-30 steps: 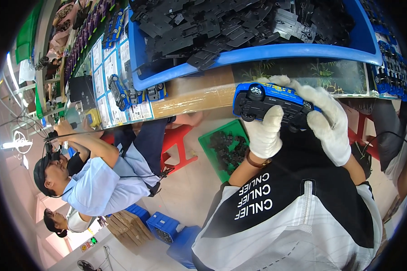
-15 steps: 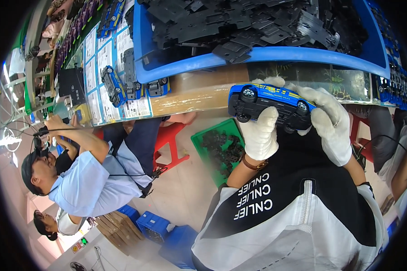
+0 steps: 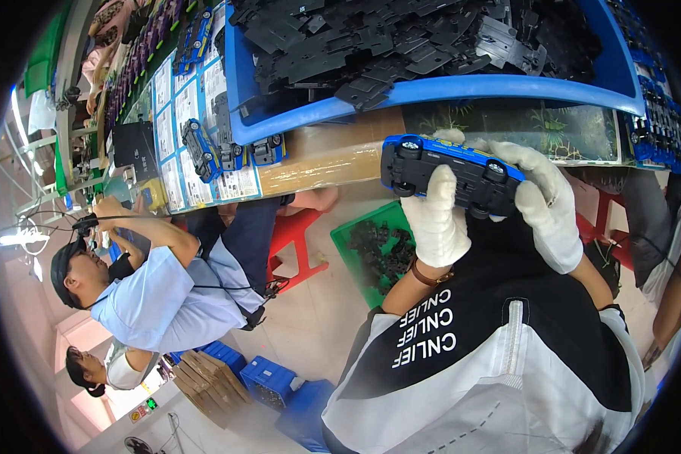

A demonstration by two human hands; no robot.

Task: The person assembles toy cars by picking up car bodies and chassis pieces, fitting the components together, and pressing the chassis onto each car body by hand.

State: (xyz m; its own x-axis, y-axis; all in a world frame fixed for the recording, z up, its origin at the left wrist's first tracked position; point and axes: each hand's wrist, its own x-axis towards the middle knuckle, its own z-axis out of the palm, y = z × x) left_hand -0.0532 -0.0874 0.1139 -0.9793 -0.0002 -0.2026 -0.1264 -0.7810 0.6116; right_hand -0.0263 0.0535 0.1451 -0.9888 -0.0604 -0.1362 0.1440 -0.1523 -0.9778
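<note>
Between my white-gloved hands I hold a blue toy car (image 3: pixel 461 178), its black underside and wheels turned toward me. My left hand (image 3: pixel 440 219) grips the car's left end, with the thumb pressed on the black base. At the other end my right hand (image 3: pixel 548 200) is closed round the car, thumb and fingers on its side. The fingers behind the car are mostly hidden. Just beyond the car stands a large blue bin (image 3: pixel 461 89) filled with flat black plastic car bases (image 3: pixel 363 45), one of which juts over the near rim.
Several blue toy cars (image 3: pixel 202 151) lie on paper sheets (image 3: pixel 175 113) at the left of the bench. More toy cars (image 3: pixel 651 144) stand in rows at the far right. A green crate (image 3: pixel 348 246) of black parts sits below. A co-worker (image 3: pixel 159 272) works at the left beside a red stool (image 3: pixel 299 242).
The toy car has rolled in my hands, so more of its black underside shows and less of its blue side. My left thumb has shifted slightly upward on the base.
</note>
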